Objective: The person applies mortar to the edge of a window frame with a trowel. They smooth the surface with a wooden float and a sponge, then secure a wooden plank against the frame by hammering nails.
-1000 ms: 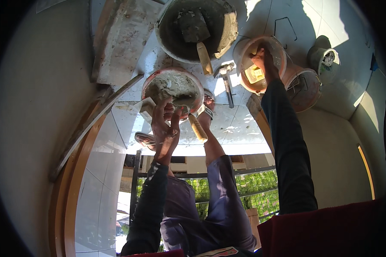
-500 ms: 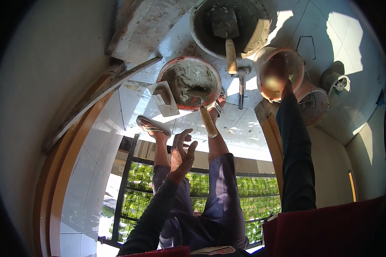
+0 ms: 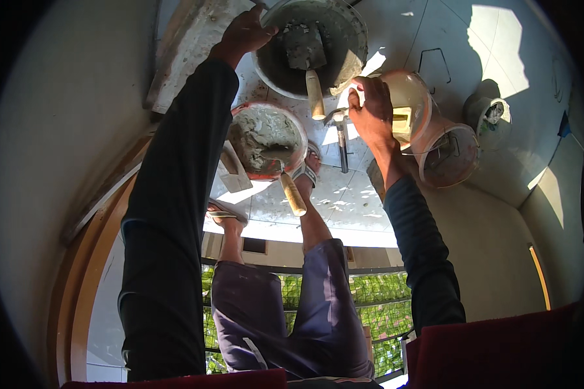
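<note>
My left hand is closed on the left rim of a large dark mortar tub, thumb inside the rim and the other fingers partly hidden. A square-bladed trowel lies in this tub, its wooden handle hanging over the near rim. My right hand is open, fingers bent, between the tub and a pale bucket, with nothing visible in it. Nearer me, a reddish-rimmed basin holds wet grey mortar and another wooden-handled trowel. A plastering float leans at its left.
A hammer lies on the tiles beside my right hand. An orange-tinted bucket lies tipped at the right, near a small pale container. A mortar-stained board is at the far left; a bent wire lies far right.
My left hand has moved from above my knees up to the large tub's rim. My right hand has come out of the pale bucket and shifted left. The view has shifted slightly.
</note>
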The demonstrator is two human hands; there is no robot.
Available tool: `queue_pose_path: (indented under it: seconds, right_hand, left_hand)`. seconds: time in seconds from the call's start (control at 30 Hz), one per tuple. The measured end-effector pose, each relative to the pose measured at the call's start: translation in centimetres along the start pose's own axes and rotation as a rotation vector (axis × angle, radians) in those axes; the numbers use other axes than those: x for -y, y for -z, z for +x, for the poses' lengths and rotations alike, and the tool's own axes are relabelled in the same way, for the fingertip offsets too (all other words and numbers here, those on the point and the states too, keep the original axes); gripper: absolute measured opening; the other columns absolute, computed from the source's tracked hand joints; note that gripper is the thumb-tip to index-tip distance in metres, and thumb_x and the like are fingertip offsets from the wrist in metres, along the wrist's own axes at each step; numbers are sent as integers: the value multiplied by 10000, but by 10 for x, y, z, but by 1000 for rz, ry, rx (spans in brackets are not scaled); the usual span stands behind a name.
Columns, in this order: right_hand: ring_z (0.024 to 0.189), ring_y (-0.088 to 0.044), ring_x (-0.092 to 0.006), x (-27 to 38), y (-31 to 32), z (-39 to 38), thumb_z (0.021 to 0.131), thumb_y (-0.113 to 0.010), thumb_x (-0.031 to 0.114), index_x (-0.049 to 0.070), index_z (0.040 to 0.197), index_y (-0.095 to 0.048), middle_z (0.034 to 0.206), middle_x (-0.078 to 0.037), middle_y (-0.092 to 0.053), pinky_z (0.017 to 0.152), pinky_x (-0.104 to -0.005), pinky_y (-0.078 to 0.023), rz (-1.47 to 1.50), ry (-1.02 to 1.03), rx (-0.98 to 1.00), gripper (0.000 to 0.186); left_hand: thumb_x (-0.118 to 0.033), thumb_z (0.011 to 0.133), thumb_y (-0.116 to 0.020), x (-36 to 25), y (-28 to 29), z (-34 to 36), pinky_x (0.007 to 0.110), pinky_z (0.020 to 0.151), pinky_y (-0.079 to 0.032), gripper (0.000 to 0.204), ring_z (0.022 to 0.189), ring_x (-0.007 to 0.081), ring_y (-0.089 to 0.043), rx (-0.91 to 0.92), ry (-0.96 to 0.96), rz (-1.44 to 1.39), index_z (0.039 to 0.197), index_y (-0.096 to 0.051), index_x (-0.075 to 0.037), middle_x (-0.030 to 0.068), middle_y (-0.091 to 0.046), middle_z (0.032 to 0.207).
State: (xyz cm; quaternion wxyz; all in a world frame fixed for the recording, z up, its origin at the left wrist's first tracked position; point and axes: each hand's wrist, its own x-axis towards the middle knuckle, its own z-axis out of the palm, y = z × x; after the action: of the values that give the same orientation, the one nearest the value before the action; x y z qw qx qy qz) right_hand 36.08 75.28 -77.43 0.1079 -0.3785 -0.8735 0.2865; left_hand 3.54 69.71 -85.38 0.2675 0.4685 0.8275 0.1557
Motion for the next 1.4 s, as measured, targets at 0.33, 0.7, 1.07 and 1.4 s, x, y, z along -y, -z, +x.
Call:
queue_pose_path:
  seconds: [0.33, 0.7, 1.07, 1.4]
  right_hand:
    - [1007, -677, -396, 5, -68, 27, 862, -637, 222, -23, 1157, -649, 1049, -265, -681, 875, -455, -546, -292, -397, 442, 384]
    - [819, -625, -309, 124, 120, 49, 741, -684, 128, -27, 1053, -592, 890, -181, -601, 655, -378, -537, -420, 501, 147, 360]
    - [929, -643, -360, 328, 249, -20, 822, -600, 59, 20, 1031, -554, 947, -188, -636, 775, -414, -506, 222, -224, 829, 218]
    - [1004, -573, -337, 452, 316, -125, 817, -604, 114, -8, 944, -537, 986, -175, -565, 864, -420, -478, -91, 294, 810, 188]
  left_hand:
    - [-291, 828, -669, -64, 17, -21, 438, 850, -495, 378, 912, 342, -626, 172, -101, -213, 1071, -596, -11, 156, -648, 983]
    - [45, 829, -639, -109, 181, -177, 264, 677, -468, 194, 731, 106, -548, -98, 115, -882, 1000, -564, -6, 29, -606, 868]
    - [96, 878, -625, -185, 286, -368, 245, 680, -523, 279, 749, 92, -597, -260, 407, -1164, 1125, -536, 1, 43, -638, 918]
    - [57, 841, -603, -209, 375, -499, 283, 743, -526, 382, 847, 125, -619, -282, 253, -1327, 1208, -574, -44, 23, -620, 1047]
